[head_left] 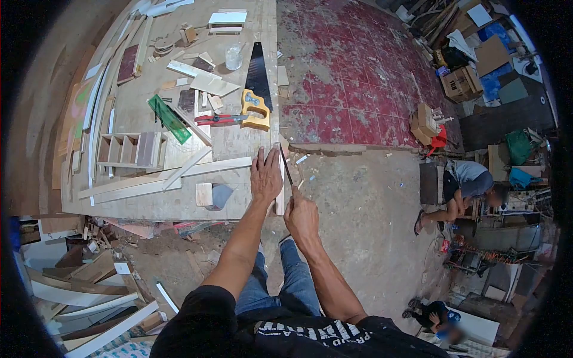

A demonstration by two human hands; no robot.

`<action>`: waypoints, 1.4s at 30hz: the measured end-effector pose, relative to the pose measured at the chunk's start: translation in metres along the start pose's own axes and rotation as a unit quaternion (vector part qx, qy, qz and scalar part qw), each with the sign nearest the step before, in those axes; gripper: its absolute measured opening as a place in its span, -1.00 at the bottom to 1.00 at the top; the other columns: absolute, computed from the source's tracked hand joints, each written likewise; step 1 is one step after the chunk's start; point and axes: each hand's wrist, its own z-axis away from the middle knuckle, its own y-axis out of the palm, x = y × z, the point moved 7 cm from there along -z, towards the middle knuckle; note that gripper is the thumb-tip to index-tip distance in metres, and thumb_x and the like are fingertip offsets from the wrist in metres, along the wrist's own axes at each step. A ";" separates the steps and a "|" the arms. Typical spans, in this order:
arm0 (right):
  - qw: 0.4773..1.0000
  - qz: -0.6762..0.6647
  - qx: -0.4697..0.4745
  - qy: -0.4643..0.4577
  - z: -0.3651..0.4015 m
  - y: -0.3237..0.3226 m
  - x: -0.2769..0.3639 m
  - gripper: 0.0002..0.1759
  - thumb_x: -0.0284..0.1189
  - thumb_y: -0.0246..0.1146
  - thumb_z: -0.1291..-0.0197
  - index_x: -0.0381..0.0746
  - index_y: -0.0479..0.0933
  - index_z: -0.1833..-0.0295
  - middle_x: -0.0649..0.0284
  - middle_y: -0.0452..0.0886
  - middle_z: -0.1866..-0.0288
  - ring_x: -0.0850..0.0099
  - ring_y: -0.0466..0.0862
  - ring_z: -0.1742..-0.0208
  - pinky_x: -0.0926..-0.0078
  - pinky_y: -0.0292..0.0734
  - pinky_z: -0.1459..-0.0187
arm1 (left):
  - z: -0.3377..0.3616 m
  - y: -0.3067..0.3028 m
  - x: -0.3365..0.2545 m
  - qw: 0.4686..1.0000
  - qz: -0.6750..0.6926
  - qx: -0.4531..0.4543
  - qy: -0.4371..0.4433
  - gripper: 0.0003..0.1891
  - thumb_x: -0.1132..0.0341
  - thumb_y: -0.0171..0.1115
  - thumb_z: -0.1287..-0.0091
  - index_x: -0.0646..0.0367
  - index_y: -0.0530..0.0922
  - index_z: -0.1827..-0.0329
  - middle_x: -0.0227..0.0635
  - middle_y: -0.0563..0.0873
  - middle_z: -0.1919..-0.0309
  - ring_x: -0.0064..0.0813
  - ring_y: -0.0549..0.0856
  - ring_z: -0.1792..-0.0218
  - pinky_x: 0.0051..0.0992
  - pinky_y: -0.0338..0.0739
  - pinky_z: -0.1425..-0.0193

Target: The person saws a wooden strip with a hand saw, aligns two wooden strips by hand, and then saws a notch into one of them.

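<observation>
My left hand (266,174) lies flat on the right edge of the wooden workbench (233,206), its fingers stretched forward beside a pale wooden strip (279,203). My right hand (302,216) is closed round the handle end of a long thin dark tool (287,167), whose blade runs along the strip's right side. Whether the tool is a file or a blade is too small to tell. Ahead of my left hand lies a handsaw with a yellow handle (256,109), beside a red clamp-like tool (216,120).
On the bench are a green transparent piece (170,120), a compartmented wooden frame (132,150), a clear container (233,58) and long strips (218,166). Scrap wood (89,292) lies lower left. A seated person (468,179) is at right, another person (434,314) at lower right.
</observation>
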 end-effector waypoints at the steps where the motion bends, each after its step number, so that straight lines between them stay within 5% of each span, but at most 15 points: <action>1: 1.000 0.005 0.000 0.002 0.001 0.000 -0.001 -0.56 -0.60 0.22 -0.23 -0.44 0.60 -0.24 -0.26 0.68 0.36 -0.11 0.75 0.34 0.02 0.65 0.24 | 0.000 0.001 -0.001 1.000 -0.007 -0.002 0.002 -0.35 0.35 0.06 -0.37 0.18 0.32 -0.59 -0.33 0.38 -0.58 -0.06 0.17 -0.64 -0.04 0.08 -0.63; 14: 0.994 0.066 0.075 0.039 -0.061 0.008 0.004 -0.75 -0.46 0.23 -0.19 -0.28 0.70 0.06 -0.24 0.72 0.27 -0.21 0.75 0.18 -0.15 0.65 0.09 | -0.004 -0.004 0.002 0.998 -0.020 0.026 0.049 -0.33 0.31 0.17 -0.34 0.19 0.31 -0.57 -0.22 0.39 -0.54 -0.04 0.22 -0.61 -0.03 0.10 -0.64; 22: 0.987 0.116 0.106 0.027 -0.059 0.018 0.000 -0.74 -0.43 0.25 -0.20 -0.22 0.69 0.02 -0.23 0.73 0.25 -0.20 0.75 0.17 -0.16 0.65 0.10 | -0.003 0.000 0.004 0.999 -0.021 0.032 0.037 -0.24 0.32 0.25 -0.29 0.16 0.26 -0.61 -0.23 0.33 -0.59 -0.01 0.19 -0.63 0.00 0.12 -0.64; 27: 0.996 0.074 0.041 -0.011 -0.076 0.040 -0.013 -0.72 -0.42 0.26 -0.20 -0.19 0.68 -0.02 -0.22 0.72 0.32 -0.20 0.75 0.25 -0.14 0.64 0.18 | -0.006 -0.007 0.004 0.998 -0.024 0.036 0.053 -0.27 0.25 0.17 -0.37 0.12 0.24 -0.63 -0.28 0.30 -0.62 -0.02 0.18 -0.64 0.01 0.10 -0.65; 33: 0.993 0.101 0.055 0.034 -0.025 -0.001 0.016 -0.76 -0.42 0.26 -0.18 -0.20 0.68 0.05 -0.16 0.72 0.37 -0.19 0.74 0.29 -0.11 0.65 0.21 | -0.006 0.007 0.005 0.997 -0.048 0.053 0.038 -0.26 0.19 0.18 -0.38 0.11 0.23 -0.63 -0.33 0.24 -0.66 -0.03 0.15 -0.65 0.00 0.08 -0.66; 42: 0.994 0.092 0.050 -0.002 -0.066 0.023 -0.001 -0.75 -0.39 0.29 -0.16 -0.20 0.71 0.06 -0.16 0.72 0.39 -0.14 0.76 0.31 -0.14 0.65 0.23 | -0.003 0.012 0.005 0.996 -0.049 0.066 0.036 -0.32 0.24 0.08 -0.44 0.04 0.22 -0.65 -0.37 0.21 -0.67 -0.06 0.15 -0.67 0.02 0.07 -0.67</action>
